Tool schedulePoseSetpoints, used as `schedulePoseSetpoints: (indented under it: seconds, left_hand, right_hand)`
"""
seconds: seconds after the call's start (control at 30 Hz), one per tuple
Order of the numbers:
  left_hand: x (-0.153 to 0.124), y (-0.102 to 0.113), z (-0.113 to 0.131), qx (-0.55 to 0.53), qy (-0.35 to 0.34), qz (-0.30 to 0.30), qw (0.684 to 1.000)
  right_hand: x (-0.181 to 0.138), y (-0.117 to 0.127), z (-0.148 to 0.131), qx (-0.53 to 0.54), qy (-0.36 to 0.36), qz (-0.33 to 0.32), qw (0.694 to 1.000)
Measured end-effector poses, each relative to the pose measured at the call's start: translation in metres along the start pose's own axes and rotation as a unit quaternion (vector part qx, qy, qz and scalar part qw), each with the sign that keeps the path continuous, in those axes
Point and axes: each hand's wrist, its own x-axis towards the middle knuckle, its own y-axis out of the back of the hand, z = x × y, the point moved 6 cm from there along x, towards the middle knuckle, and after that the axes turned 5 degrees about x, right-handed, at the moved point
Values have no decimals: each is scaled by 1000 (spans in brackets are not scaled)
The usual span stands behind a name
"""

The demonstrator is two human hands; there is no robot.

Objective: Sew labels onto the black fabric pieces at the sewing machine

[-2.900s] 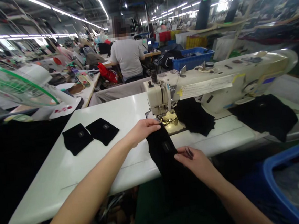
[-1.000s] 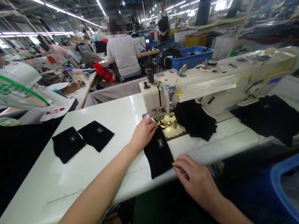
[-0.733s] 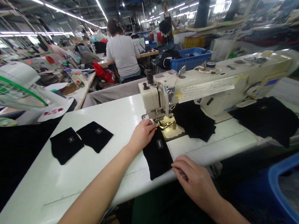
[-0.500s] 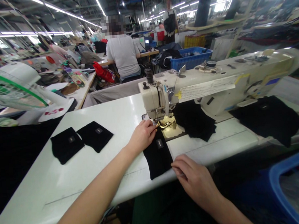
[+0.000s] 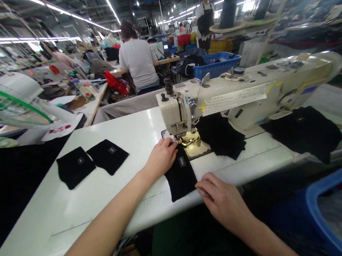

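Note:
A black fabric piece (image 5: 179, 182) with a small dark label lies on the sewing machine table, its far end at the presser foot (image 5: 186, 139) of the sewing machine (image 5: 251, 98). At that far end my left hand (image 5: 163, 156) is closed, its fingers pinching the cloth edge just left of the needle area. My right hand (image 5: 219, 195) is closed too, thumb and fingertips gripping the near right corner at the table's front edge. Which part of the cloth is under the foot is partly hidden by my left fingers.
Two labelled black pieces (image 5: 92, 161) lie to the left. Black cloth pieces (image 5: 222, 137) sit under the machine arm, with another black pile (image 5: 303, 133) at the right. A blue bin (image 5: 311, 203) stands lower right and a fan (image 5: 11, 101) at left. A seated co-worker (image 5: 138, 61) is ahead.
The view has shifted slightly. My hands and the black fabric piece keep nearly the same place at the machine. In the background, a standing person has moved to the right.

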Motion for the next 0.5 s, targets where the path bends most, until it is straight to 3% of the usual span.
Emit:
schedulePoseSetpoints:
  seconds: [0.1,0.2,0.27,0.37,0.5]
  left_hand:
    - [-21,16,26,-37,-20,11,999]
    - [-52,33,62,-154,-88,4,984]
    - [-70,39,79,-176,-118,-8,977]
    - [-86,40,89,-138,-146,2,980]
    - [-86,37,84,-108,-160,13,981]
  right_hand:
    - [-7,0,1,-21,17,-14,1000]
    - [-12,-1,1,-39,35,-37,998]
    - [-13,0,2,-47,37,-43,997]
    - [-11,2,2,-53,31,-49,997]
    - [-2,2,4,-53,2,-87,995]
